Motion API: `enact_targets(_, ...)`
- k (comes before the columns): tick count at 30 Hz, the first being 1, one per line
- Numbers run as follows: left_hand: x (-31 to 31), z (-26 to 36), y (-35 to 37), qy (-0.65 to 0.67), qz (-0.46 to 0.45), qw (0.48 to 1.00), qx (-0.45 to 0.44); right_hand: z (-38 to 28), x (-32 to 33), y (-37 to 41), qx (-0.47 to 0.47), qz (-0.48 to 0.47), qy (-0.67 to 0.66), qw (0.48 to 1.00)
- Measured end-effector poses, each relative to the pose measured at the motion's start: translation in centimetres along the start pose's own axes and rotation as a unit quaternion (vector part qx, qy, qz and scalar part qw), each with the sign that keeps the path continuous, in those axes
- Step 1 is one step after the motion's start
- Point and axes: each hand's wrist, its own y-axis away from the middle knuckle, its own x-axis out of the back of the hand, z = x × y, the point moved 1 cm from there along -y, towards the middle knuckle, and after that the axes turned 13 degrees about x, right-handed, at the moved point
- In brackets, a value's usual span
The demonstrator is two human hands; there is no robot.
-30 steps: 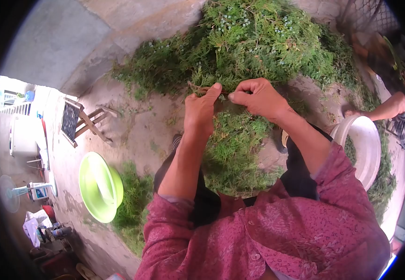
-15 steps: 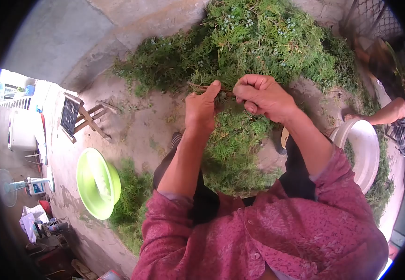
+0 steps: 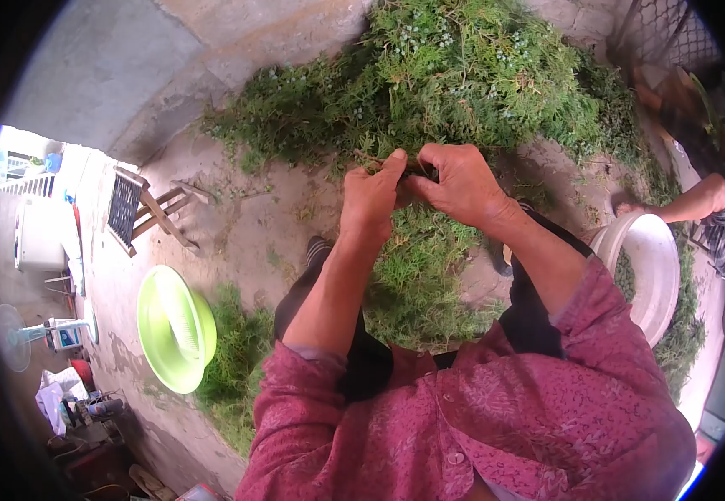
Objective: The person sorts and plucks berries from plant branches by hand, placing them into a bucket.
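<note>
My left hand (image 3: 369,196) is closed around a thin brown twig (image 3: 367,158) whose end sticks out to the left past the thumb. Close against it, my right hand (image 3: 465,185) pinches at the same twig, fingers curled; what lies between its fingertips is mostly hidden. Beyond both hands rises a big heap of green conifer branches (image 3: 463,83) with small pale blue-green cones. Below the hands, between my legs, lies a looser pile of green sprigs (image 3: 425,267).
At left, a lime-green basin (image 3: 149,338) tilts on more greenery (image 3: 233,342), near a wooden folding stool (image 3: 149,209). A white bucket (image 3: 659,275) lies on its side at right. Another person's leg (image 3: 692,204) shows beyond it. A concrete wall (image 3: 103,75) stands upper left.
My right hand has moved left and slightly down, closing the gap to my left hand. My left hand has shifted a little right and down, still holding the twig.
</note>
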Motion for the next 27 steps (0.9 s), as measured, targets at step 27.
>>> enact_targets(27, -0.8, 2.4, 2.7, -0.107, -0.097, 0.975, -0.168, 0.4, 1.5, 0.3, -0.342, 0.038, -0.661, 0.667)
